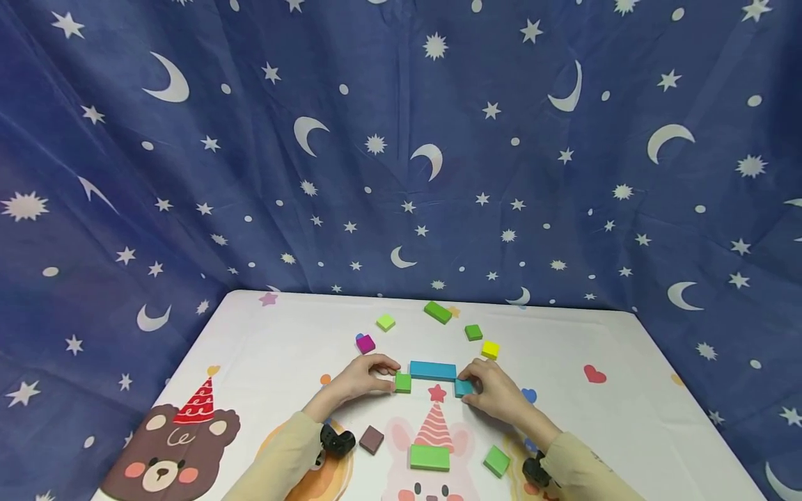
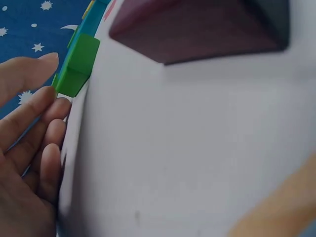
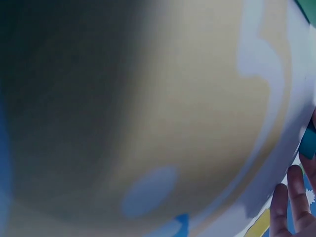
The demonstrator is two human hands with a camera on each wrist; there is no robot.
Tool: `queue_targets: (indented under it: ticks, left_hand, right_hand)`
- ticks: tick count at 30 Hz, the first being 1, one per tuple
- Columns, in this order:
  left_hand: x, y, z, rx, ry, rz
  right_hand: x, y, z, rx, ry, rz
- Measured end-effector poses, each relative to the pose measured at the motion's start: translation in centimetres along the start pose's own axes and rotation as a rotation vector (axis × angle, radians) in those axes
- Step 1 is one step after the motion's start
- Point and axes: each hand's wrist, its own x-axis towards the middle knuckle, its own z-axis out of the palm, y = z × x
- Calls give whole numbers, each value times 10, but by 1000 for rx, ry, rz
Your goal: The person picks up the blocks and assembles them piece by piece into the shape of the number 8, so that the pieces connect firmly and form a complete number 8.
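A long blue block (image 1: 433, 371) lies on the table in front of me, a green cube (image 1: 403, 383) at its near left corner and a small blue cube (image 1: 464, 387) at its near right corner. My left hand (image 1: 363, 377) is beside the green cube, thumb and index fingertips close to its left side with a gap between them. In the left wrist view, those fingers (image 2: 37, 106) are loosely bent next to the green cube (image 2: 79, 64). My right hand (image 1: 495, 391) pinches the small blue cube between thumb and fingers; the right wrist view catches only part of this blue cube (image 3: 308, 142).
Behind the hands lie a magenta block (image 1: 365, 344), a lime block (image 1: 385, 322), a long green block (image 1: 438, 312), a smaller green block (image 1: 473, 332) and a yellow block (image 1: 491, 349). Nearer me are a brown block (image 1: 372, 440), a light green block (image 1: 429, 458) and a green cube (image 1: 497, 461).
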Motion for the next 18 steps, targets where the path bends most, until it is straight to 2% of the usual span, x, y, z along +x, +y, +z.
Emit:
queue_targets:
  ticks: [10, 18]
  left_hand:
    - [-20, 6, -3, -7, 71, -33]
    - [-41, 9, 0, 32, 121, -20]
  right_hand:
    - [1, 1, 0, -1, 2, 13]
    - [2, 1, 2, 10, -4, 18]
